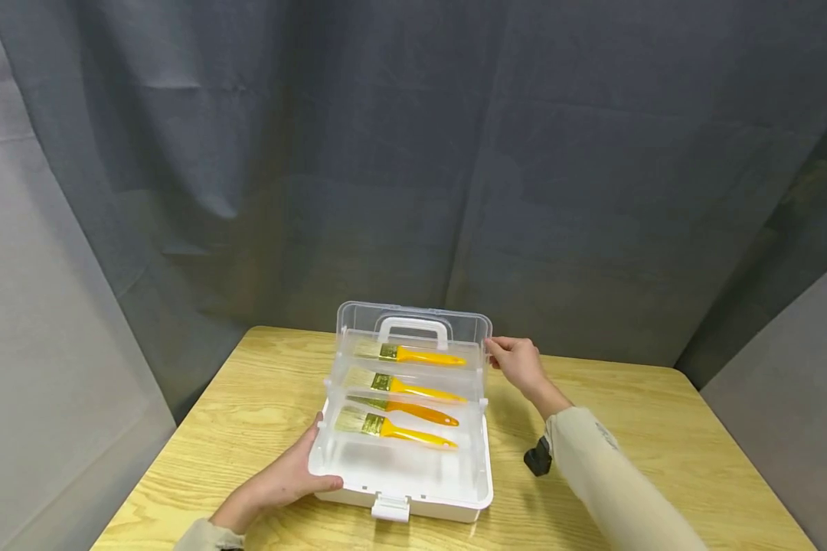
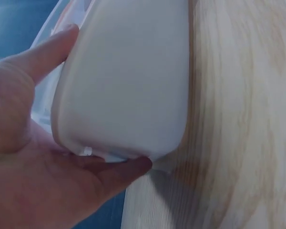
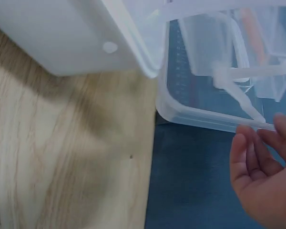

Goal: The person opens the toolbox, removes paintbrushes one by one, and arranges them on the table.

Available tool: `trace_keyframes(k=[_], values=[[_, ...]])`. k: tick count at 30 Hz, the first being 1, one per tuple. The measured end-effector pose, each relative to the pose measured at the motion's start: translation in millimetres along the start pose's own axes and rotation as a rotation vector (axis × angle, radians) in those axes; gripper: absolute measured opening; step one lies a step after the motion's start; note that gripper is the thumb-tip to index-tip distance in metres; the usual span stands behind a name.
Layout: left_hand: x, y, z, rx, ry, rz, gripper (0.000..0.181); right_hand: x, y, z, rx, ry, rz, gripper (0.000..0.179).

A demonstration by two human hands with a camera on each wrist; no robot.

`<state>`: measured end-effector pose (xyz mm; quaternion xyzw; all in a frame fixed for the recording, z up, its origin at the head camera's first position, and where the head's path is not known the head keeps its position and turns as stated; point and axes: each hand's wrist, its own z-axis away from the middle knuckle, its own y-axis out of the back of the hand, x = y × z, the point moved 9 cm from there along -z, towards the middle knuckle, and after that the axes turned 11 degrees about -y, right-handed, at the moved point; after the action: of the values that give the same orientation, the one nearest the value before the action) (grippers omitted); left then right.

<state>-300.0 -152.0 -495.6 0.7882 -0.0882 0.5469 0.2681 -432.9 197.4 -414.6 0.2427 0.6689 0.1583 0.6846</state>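
A white storage box with fold-out clear trays stands on the table, its transparent lid raised at the back. My left hand grips the box's left side, thumb over the front rim and fingers along the side wall. At the lid's right edge, my right hand pinches the rim between thumb and fingers. Yellow-handled paintbrushes lie in rows: one at the top, one below it, and one lowest. An orange-handled paintbrush lies just above the lowest one.
A white carry handle shows through the lid, and a white latch hangs at the box's front. Under the right sleeve is a small black object. Dark grey curtain hangs behind the wooden table.
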Motion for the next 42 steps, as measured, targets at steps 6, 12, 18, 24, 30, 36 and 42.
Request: trace_keyframes(k=[6, 12, 18, 24, 30, 36, 42], values=[[2.8, -1.7, -3.0, 0.014, 0.005, -0.042, 0.114, 6, -13, -6.6, -0.004, 0.044, 0.065, 0.030], [1.8, -1.8, -2.1, 0.028, 0.038, -0.009, 0.118, 19, -29, -6.5, -0.021, 0.059, 0.061, 0.043], [-2.3, 1.1, 2.5, 0.043, 0.084, -0.050, 0.121, 30, -41, -4.1, -0.067, 0.084, 0.000, 0.046], [-2.5, 2.5, 3.4, 0.039, 0.099, -0.077, 0.120, 44, -50, -1.2, -0.100, 0.058, 0.008, 0.035], [-5.6, 1.3, 5.0, 0.039, 0.145, -0.117, 0.120, 61, -58, -2.4, -0.145, -0.008, -0.038, 0.038], [-4.7, 1.1, 4.8, 0.035, 0.128, -0.115, 0.121, 61, -58, -1.7, -0.141, -0.007, 0.005, 0.036], [-4.2, 1.6, 4.9, 0.036, 0.131, -0.122, 0.119, 15, -28, 2.4, -0.005, 0.148, 0.184, 0.031]])
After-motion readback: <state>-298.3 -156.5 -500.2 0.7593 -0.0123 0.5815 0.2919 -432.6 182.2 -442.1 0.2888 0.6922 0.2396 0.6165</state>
